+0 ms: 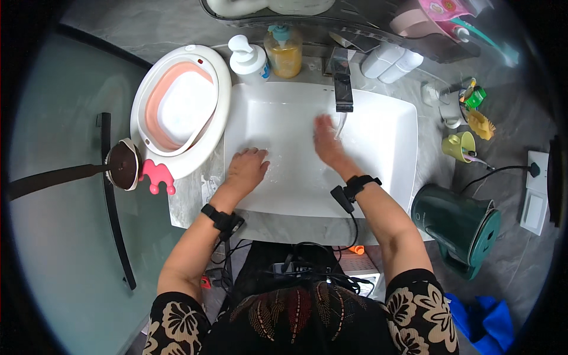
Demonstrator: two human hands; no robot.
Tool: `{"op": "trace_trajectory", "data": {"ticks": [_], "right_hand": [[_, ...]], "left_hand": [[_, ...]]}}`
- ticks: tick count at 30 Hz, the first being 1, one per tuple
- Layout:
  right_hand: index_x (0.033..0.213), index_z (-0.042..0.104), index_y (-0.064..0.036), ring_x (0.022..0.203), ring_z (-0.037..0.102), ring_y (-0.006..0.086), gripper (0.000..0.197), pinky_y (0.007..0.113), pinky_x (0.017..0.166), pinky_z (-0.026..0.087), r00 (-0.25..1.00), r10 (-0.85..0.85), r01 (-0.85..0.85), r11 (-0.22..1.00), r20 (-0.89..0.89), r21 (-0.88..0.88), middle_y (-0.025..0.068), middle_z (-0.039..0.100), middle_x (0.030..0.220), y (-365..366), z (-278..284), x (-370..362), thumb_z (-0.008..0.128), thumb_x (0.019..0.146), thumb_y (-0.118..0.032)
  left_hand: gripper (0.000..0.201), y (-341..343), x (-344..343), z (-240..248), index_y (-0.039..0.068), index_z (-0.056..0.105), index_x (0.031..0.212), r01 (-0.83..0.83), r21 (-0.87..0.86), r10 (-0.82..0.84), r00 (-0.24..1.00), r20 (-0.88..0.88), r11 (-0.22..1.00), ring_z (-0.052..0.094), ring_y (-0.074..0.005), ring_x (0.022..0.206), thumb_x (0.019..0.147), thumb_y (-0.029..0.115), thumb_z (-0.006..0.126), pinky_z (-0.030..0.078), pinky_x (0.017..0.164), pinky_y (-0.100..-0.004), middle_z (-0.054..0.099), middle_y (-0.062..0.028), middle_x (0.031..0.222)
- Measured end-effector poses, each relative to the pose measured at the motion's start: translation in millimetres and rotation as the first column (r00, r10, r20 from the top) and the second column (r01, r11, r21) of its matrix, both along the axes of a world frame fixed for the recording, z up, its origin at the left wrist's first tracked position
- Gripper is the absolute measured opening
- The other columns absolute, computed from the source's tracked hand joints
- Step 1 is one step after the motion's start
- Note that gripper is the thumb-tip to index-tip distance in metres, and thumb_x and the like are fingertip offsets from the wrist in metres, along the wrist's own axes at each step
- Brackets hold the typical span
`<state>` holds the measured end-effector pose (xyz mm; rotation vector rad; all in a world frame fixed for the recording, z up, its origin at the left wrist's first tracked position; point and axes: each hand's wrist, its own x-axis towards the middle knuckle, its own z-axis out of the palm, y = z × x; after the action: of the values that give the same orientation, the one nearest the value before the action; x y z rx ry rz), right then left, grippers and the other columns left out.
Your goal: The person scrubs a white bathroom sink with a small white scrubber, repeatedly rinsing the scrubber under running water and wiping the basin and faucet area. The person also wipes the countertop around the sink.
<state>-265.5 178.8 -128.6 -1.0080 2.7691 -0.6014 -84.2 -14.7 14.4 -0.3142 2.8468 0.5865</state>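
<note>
A white rectangular sink (284,198) lies in front of me. Over its left side is my left hand (247,168), palm down, with its fingers a little apart and nothing in them. Water (341,125) runs in a thin stream from the dark faucet (343,89) at the sink's back edge. Right beside that stream, on its left, is my right hand (329,143). Motion blurs its fingers, so I cannot make out whether they are open or closed. Each wrist wears a black strapped device, with a cable trailing from the right one.
Left of the sink stand a white and pink folding basin (222,94) and a brown ladle-like scoop (123,165). Behind it are a white pump bottle (248,62) and an amber soap bottle (285,56). A green kettle (452,219) and a yellow cup (457,145) are at right.
</note>
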Motion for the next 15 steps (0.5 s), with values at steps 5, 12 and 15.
{"op": "trace_trajectory", "data": {"ticks": [5,12,15], "right_hand": [[0.107,0.059,-0.0047,0.115,0.047,0.0295,0.026,0.039,0.095,0.041,0.990,0.139,-0.139,0.990,-0.015,-0.013,0.0118,0.055,0.117,47,26,-48,0.055,0.082,-0.012],[0.084,0.066,-0.0088,0.094,0.055,0.0227,0.013,0.034,0.083,0.047,0.848,0.403,-0.112,0.771,-0.344,0.626,0.0069,0.061,0.093,121,78,-135,0.058,0.074,-0.013],[0.083,0.063,-0.0063,0.099,0.053,0.0230,0.013,0.033,0.085,0.047,0.872,0.386,-0.078,0.719,-0.302,0.691,0.0071,0.056,0.098,129,97,-133,0.055,0.073,-0.009]], "left_hand": [[0.019,-20,4,17,0.003,0.063,0.096,0.131,-0.030,-0.135,0.973,-0.190,0.991,0.056,-0.0283,0.092,0.083,0.016,0.059,0.044,0.084,-0.0381,0.062,-0.0116,0.094],[0.014,-36,18,1,0.003,0.065,0.082,0.245,0.000,-0.237,0.935,-0.263,0.970,0.058,-0.0282,0.080,0.078,0.016,0.063,0.045,0.080,-0.0378,0.063,-0.0109,0.080],[0.011,-36,16,1,0.004,0.064,0.078,0.234,0.004,-0.224,0.935,-0.274,0.972,0.058,-0.0269,0.078,0.076,0.015,0.063,0.045,0.076,-0.0377,0.062,-0.0098,0.077]]}}
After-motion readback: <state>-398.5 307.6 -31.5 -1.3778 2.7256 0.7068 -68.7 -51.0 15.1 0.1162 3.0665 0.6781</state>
